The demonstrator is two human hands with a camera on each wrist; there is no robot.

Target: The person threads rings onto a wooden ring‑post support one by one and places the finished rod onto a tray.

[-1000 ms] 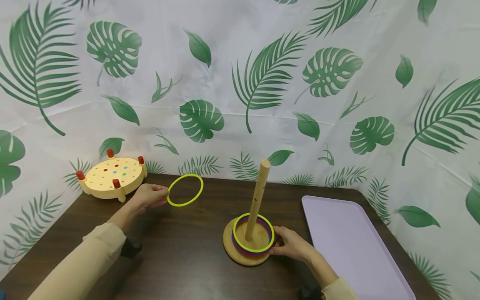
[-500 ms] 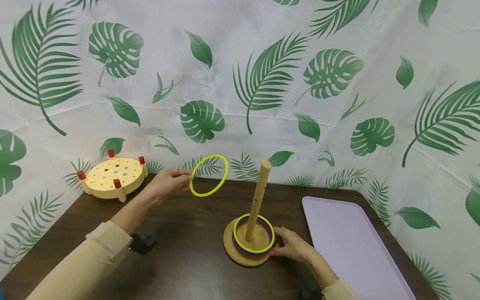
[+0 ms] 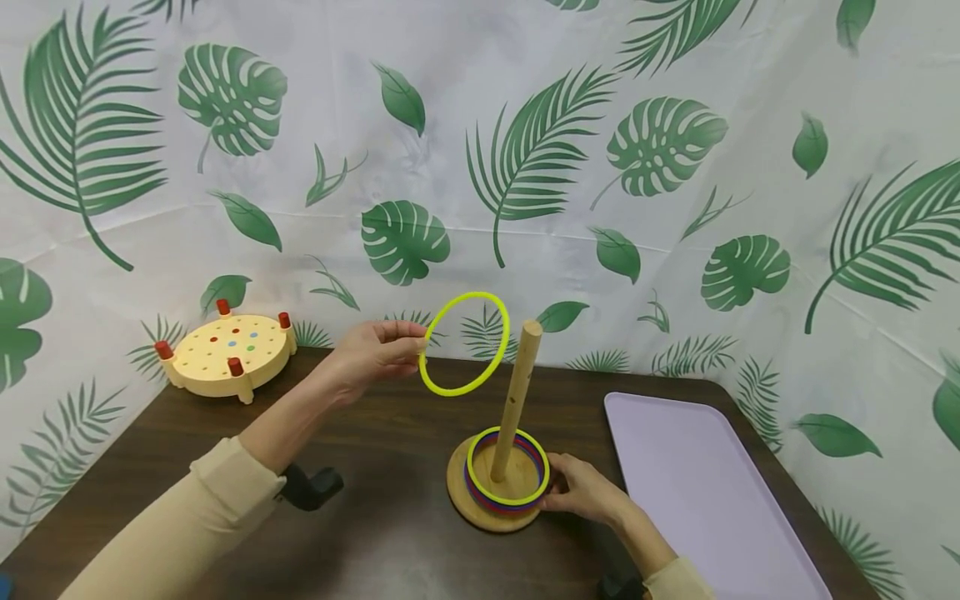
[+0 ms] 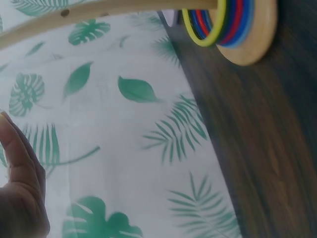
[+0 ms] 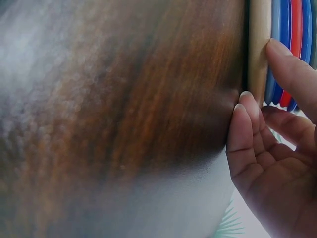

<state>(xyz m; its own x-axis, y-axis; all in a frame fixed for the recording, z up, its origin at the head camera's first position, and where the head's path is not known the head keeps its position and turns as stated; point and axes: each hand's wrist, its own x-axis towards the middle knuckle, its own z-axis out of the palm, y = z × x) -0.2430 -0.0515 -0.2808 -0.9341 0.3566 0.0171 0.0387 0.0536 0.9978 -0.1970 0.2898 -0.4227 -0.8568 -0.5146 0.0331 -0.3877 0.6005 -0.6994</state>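
Observation:
My left hand pinches a thin yellow ring between thumb and fingers. In the head view the ring hangs tilted in the air, just left of the upper part of a wooden peg. That peg stands upright on a round wooden base. Around its foot lies a stack of rings, a yellow ring on top, with red and blue rings below. At the base's right side, my right hand grips the edge; the right wrist view shows the thumb and fingertips against it.
A lilac tray lies on the right of the dark wooden table. At the back left stands a cream round toy board with red-tipped legs. A leaf-patterned cloth hangs behind the table.
My left hand has lifted the yellow ring and carried it right from the table's back left towards the peg, tilting the ring more upright. My right hand has stayed at the base.

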